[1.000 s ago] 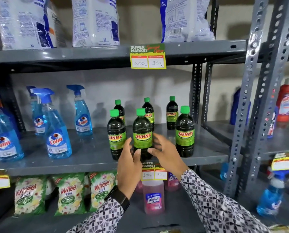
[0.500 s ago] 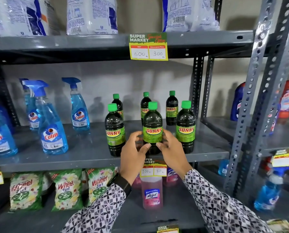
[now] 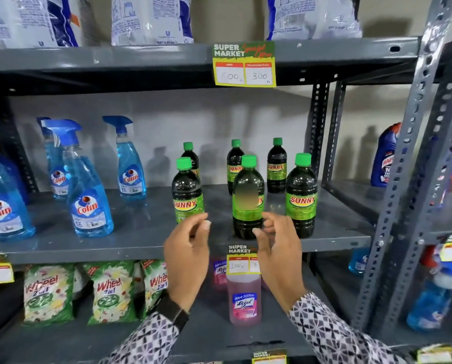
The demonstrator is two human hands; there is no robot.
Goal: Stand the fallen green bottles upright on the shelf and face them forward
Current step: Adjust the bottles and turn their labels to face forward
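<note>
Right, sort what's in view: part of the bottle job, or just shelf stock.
Job:
green bottles, six upright
middle shelf
left hand
right hand

Just stock:
blue spray bottles
white bags
detergent packets
pink bottle
price tag

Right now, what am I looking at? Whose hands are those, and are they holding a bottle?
You are seeing through a camera worn on a person's head, so it looks down at their own two hands. The left hand and right hand are both open and hold nothing. They hover in front of a grey metal shelf. On it stand six green bottles, all upright. The middle front bottle has its label turned partly sideways, while the right front bottle shows its name to you. Blue spray bottles stand to the left. A pink bottle sits on the shelf below.
</note>
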